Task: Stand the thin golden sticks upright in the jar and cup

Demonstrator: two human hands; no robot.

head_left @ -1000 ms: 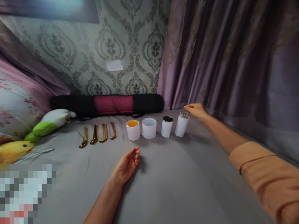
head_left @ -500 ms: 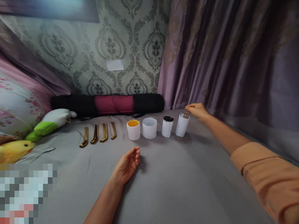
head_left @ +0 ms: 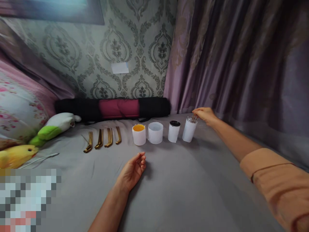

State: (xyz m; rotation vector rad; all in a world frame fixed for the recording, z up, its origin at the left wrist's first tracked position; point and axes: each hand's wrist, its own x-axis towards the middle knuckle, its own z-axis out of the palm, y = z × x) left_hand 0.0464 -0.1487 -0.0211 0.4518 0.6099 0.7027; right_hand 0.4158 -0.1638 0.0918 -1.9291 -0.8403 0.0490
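Observation:
At the far right of the row, my right hand pinches at the rim of a tall white-wrapped cylinder that tilts slightly. Something thin and brownish shows under the fingertips, too small to name. My left hand rests on the grey sheet, palm partly upward, fingers loosely curled and apart from the palm, holding nothing visible. Beyond it stand a white cup with an orange inside and a wide white cup. A white cylinder with a black top stands between the wide cup and the tall cylinder.
Several bundles of thin, bent gold-coloured sticks lie in a row on the left. A black and maroon roll lies along the wall. Plush toys, a cable and a floral pillow are farther left. Purple curtains hang at the right.
The whole view has shifted slightly, moving things a little to the right in the picture. My right hand stays at the tall cylinder's rim; my left hand keeps its pose.

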